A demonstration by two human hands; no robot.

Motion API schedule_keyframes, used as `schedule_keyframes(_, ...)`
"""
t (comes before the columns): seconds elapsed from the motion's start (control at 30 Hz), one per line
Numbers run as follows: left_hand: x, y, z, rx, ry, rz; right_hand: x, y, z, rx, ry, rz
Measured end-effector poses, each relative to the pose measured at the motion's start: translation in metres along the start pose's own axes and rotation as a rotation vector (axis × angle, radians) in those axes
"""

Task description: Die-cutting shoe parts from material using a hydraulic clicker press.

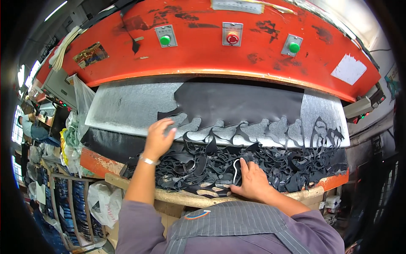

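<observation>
My left hand is over the pale cutting board, fingers apart and nothing held, by the left end of a dark leather sheet's ragged front edge. The black leather sheet lies on the board, its front edge cut away in curved shapes. My right hand rests low over the scrap heap, with thumb and fingers around a curved, white-edged cutting die. The palm hides part of the die. Tangled black leather offcuts cover the ledge between my hands and beyond.
Above the board spans a red press beam with two green buttons and a red stop button. A worn wooden edge runs along my front. At left are a rack, a white plastic bag and a distant person.
</observation>
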State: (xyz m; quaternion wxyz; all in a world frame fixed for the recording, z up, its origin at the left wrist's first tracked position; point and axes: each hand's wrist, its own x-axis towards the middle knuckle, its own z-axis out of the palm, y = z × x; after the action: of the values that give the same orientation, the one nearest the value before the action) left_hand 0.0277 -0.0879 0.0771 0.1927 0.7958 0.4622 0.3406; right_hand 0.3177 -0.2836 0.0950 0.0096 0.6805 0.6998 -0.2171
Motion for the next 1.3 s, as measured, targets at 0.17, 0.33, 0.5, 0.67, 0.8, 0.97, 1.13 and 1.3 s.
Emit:
schedule_keyframes(0.17,0.002,-0.031,0.056,0.242,-0.113,0.073,0.016,0.020,-0.045,0.356,-0.338,0.006)
schedule_keyframes(0.33,-0.006,-0.045,0.065,0.131,-0.057,0.119,0.080,-0.029,-0.135,0.141,-0.055,-0.351)
schedule_keyframes(0.5,-0.003,-0.051,0.064,0.028,-0.097,0.122,0.185,-0.072,-0.115,-0.281,-0.040,-0.737)
schedule_keyframes(0.67,-0.006,-0.060,0.059,-0.022,-0.087,0.085,0.241,-0.107,-0.107,-0.644,0.061,-1.003)
schedule_keyframes(0.8,-0.003,-0.060,0.064,-0.045,-0.080,0.068,0.287,-0.098,-0.075,-0.706,0.071,-1.060)
schedule_keyframes(0.97,0.000,-0.064,0.062,-0.092,-0.045,0.087,0.298,-0.085,-0.060,-0.766,0.017,-1.158)
schedule_keyframes(1.13,0.021,-0.076,0.040,-0.260,0.247,0.015,0.277,-0.053,-0.033,-0.011,0.290,-0.385)
schedule_keyframes(1.3,0.060,-0.088,0.031,-0.370,0.115,-0.310,0.283,-0.044,0.002,0.162,0.322,-0.137)
